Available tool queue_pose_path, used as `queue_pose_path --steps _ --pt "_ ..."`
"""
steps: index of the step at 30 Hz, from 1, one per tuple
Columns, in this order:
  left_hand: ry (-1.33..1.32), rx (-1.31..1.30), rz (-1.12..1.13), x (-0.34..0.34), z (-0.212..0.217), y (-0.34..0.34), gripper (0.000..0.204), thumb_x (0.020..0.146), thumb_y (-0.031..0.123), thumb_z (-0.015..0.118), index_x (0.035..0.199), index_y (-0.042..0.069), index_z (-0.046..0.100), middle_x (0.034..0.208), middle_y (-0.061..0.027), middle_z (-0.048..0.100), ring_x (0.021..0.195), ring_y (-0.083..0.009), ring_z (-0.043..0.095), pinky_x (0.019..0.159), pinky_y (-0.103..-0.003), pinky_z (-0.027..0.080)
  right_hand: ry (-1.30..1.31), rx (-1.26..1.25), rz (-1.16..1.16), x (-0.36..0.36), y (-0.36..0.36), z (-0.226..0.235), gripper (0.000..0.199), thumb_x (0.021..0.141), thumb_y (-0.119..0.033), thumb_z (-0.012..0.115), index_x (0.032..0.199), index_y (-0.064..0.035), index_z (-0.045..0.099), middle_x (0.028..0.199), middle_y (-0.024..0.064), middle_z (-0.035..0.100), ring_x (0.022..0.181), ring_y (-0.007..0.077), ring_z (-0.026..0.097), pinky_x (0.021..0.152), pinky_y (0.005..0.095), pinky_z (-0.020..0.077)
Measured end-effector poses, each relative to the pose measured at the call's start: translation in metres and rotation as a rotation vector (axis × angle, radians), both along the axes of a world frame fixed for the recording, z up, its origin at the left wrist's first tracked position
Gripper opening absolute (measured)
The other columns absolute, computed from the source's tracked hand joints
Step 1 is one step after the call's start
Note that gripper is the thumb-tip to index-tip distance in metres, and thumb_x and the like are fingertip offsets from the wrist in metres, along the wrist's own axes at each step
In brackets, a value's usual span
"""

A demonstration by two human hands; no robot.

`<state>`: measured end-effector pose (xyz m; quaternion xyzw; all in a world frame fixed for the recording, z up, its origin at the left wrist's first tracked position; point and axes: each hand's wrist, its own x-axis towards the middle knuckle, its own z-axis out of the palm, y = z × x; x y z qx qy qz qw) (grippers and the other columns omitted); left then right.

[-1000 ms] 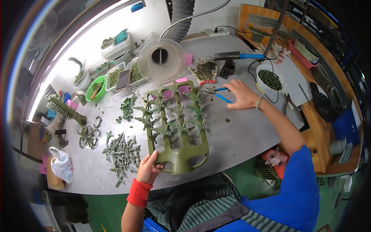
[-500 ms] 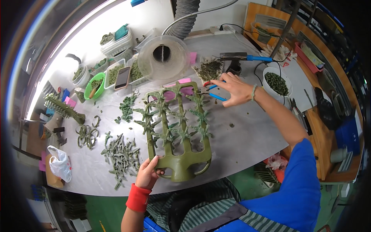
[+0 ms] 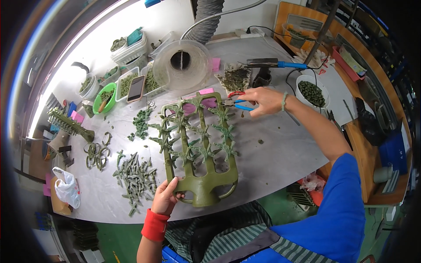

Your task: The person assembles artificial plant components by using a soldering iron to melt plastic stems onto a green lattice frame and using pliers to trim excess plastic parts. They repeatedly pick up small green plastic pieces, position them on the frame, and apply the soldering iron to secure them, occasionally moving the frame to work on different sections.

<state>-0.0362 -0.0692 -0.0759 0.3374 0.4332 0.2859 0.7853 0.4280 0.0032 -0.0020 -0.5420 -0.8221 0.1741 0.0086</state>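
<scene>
2 hands [image 3: 164, 198] [image 3: 267, 101] — fingers [image 3: 171, 184] part-closed on frame [image 3: 205, 184], pliers [image 3: 244, 107]

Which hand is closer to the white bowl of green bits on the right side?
Right. The right hand is to the left of the white bowl and close by it. The left hand is farther away, toward the lower left, holding a corner of the green frame.

Blue-handled pliers [image 3: 244, 108] partly hidden by right-hand fingers [image 3: 253, 94], grey duct [image 3: 208, 30] cut off at the top edge
</scene>
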Motion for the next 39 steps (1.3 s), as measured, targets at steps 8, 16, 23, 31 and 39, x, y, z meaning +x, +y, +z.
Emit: queue_pose_path --steps 8,16,23,31,39 --pt "0.135 0.026 0.022 -0.02 0.018 -0.01 0.035 0.103 0.02 0.056 0.13 -0.001 0.053 0.106 -0.0106 0.068 0.082 -0.0159 0.069 0.075 -0.029 0.058 0.047 0.069 -0.207 0.025 -0.091 -0.002 0.056 0.075 -0.029 0.07 0.123 -0.0024 0.061 0.096 0.0111 0.058 0.094 0.0287 0.058 0.081 0.0379 0.0476" --pt "0.559 0.651 -0.067 -0.027 0.067 -0.001 0.022 0.1 0.01 0.059 0.121 0.002 0.061 0.09 -0.0024 0.066 0.071 -0.0019 0.053 0.06 -0.017 0.043 -0.852 0.676 -0.242 0.009 -0.162 -0.001 0.041 0.079 -0.01 0.066 0.118 0.0011 0.061 0.103 0.0102 0.056 0.104 0.0264 0.051 0.091 0.0351 0.0394" --pt "0.538 1.097 -0.198 0.054 0.096 0.0 0.014 0.092 -0.001 0.063 0.106 -0.001 0.067 0.092 -0.0072 0.067 0.077 -0.0127 0.06 0.07 -0.025 0.048 -0.565 0.572 -0.199 -0.009 -0.171 0.029 0.058 0.071 -0.016 0.074 0.124 0.0001 0.058 0.105 0.0113 0.055 0.105 0.0274 0.05 0.093 0.0367 0.0389" --pt "0.44 1.516 -0.25 0.193 0.082 0.006 0.019 0.087 0.001 0.068 0.106 0.0 0.065 0.096 -0.0132 0.065 0.083 -0.029 0.065 0.073 -0.035 0.053 -0.278 0.47 -0.198 -0.024 -0.181 0.033 0.07 0.064 -0.028 0.079 0.126 -0.0039 0.056 0.104 0.0116 0.051 0.101 0.029 0.048 0.089 0.0389 0.0373" --pt "0.357 1.412 -0.402 0.24 0.043 0.02 0.024 0.087 0.004 0.069 0.109 0.002 0.063 0.097 -0.0132 0.064 0.077 -0.0311 0.067 0.069 -0.037 0.054 -0.198 0.448 -0.236 -0.002 -0.201 0.021 0.07 0.066 -0.03 0.077 0.127 -0.0036 0.056 0.105 0.0123 0.052 0.102 0.0299 0.048 0.091 0.0395 0.0367"
